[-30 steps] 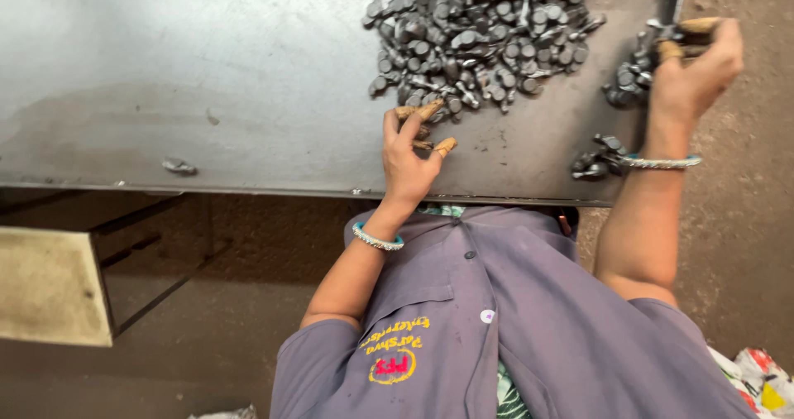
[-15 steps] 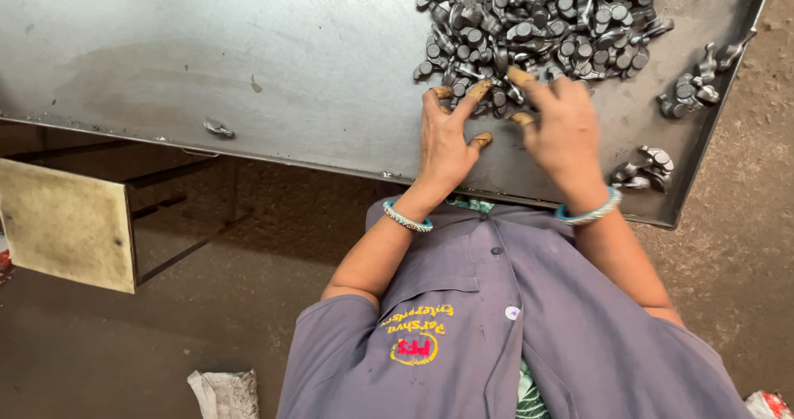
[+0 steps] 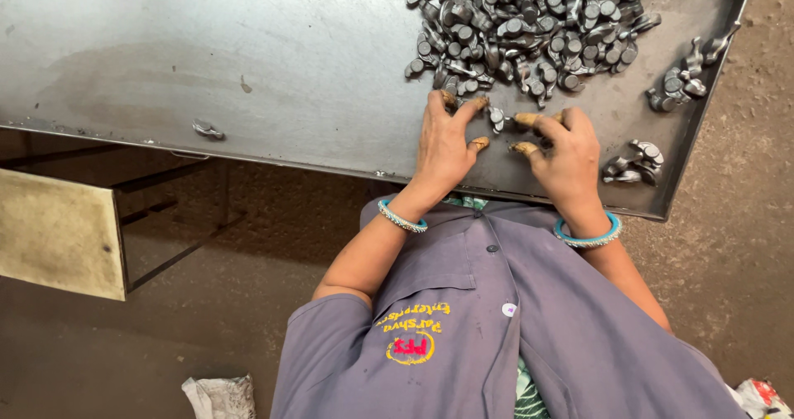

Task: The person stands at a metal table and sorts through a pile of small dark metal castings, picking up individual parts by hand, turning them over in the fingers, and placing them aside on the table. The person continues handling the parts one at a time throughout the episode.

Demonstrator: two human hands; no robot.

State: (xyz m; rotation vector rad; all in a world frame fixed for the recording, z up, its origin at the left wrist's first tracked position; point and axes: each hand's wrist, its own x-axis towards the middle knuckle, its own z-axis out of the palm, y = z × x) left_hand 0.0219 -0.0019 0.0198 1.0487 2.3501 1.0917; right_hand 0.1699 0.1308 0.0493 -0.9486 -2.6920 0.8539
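Both hands are now working side by side at the pile [image 3: 525, 26] on the tray [image 3: 248, 63]: right hand [image 3: 566, 150], in from the tray's edge, and left hand [image 3: 442, 142] are resting open-fingered around one part [image 3: 496, 118], neither gripping.

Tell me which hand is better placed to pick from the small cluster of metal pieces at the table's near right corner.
Right. The right hand lies just beside that cluster, with nothing between. The left hand is farther off, at the big pile's edge, and would likely have to cross.
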